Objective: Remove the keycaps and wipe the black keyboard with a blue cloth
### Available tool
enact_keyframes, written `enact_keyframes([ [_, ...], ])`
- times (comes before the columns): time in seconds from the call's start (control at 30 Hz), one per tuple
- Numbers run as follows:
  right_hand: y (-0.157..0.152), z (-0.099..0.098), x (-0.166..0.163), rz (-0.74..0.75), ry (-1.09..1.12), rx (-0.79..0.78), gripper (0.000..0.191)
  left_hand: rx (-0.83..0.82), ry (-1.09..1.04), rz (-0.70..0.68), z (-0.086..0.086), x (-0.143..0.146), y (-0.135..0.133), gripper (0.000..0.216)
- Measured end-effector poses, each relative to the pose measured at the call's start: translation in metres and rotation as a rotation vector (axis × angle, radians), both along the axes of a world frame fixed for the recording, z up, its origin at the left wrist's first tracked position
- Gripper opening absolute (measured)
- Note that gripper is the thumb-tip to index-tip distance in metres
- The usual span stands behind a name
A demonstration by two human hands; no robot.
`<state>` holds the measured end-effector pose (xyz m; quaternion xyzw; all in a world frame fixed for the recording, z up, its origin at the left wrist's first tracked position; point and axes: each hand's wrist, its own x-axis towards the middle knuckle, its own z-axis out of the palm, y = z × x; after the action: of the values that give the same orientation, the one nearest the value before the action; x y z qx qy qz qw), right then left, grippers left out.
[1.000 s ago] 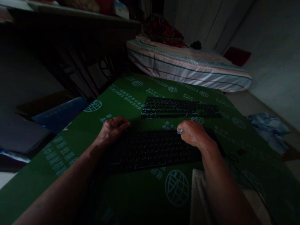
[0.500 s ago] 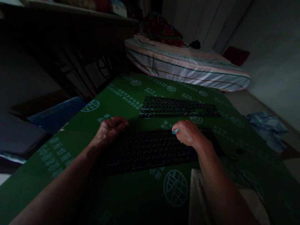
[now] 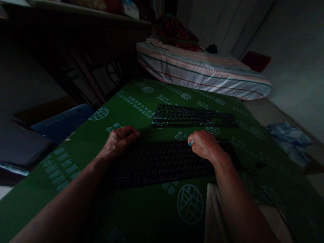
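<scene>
A black keyboard (image 3: 162, 162) lies on a green printed mat (image 3: 141, 209) right in front of me. My left hand (image 3: 119, 141) rests curled at the keyboard's upper left corner, fingers closed. My right hand (image 3: 206, 145) hovers over the upper right keys, fingers closed on a small light-blue object (image 3: 190, 142) that pokes out at the fingertips; I cannot make out what it is. A second black keyboard (image 3: 192, 116) lies farther back on the mat, untouched.
A striped mattress (image 3: 202, 72) with a red bundle lies on the floor beyond the mat. Dark furniture stands at the left, with a blue flat item (image 3: 60, 121) beside it. Crumpled blue plastic (image 3: 288, 135) sits at the right. A thin cable (image 3: 263, 192) trails from the near keyboard.
My right hand has shifted slightly along the top row of the near keyboard with the blue object. My left hand has stayed in place.
</scene>
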<state>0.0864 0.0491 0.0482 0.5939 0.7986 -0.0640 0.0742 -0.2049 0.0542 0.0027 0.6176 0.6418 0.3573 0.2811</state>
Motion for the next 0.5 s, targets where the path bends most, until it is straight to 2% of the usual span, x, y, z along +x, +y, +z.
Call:
enact_keyframes([
  [0.23, -0.0009, 0.0015, 0.0004, 0.015, 0.029, 0.024, 0.037, -0.01, -0.065, 0.006, -0.0017, 0.0011, -0.0019, 0.028],
  [0.5, 0.0013, -0.0009, 0.0076, -0.035, 0.078, -0.006, 0.035, -0.007, -0.067, 0.001, -0.0036, -0.0002, -0.0004, 0.027],
])
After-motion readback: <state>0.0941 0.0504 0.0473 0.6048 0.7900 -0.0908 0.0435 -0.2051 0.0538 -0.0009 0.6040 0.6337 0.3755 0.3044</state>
